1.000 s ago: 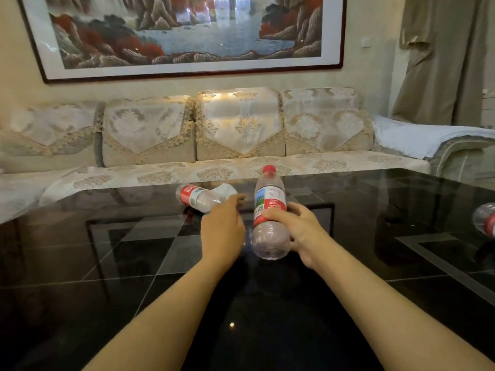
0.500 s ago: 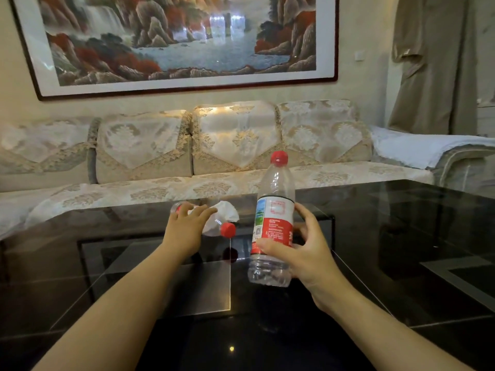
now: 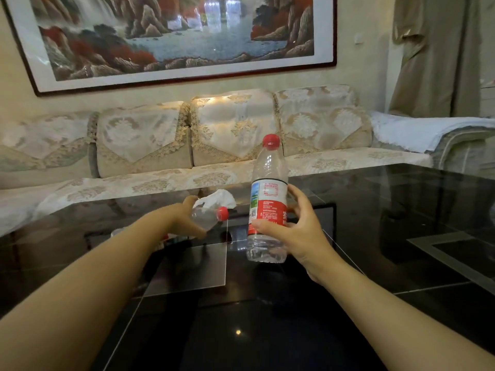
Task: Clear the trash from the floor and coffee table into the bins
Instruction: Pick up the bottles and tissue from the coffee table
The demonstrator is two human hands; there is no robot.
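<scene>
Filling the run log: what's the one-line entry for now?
left hand: holds lying bottle | right hand: holds upright bottle | tissue: on table

Wall: a wide landscape painting (image 3: 171,36) in a dark frame, showing red trees, rocks and water, hangs above the sofa; window glare reflects in its glass.
Sofa (image 3: 233,129): beige and cream floral covers with lace edging lie over the back cushions and the seat, which runs along the far edge of the surface.
Right end: a pale blue blanket (image 3: 409,132) is draped over the sofa arm.
Far right: a tan curtain (image 3: 434,57) hangs from above down behind the blanket.
Switch (image 3: 357,38): a small white plate on the wall between painting and curtain.
</scene>
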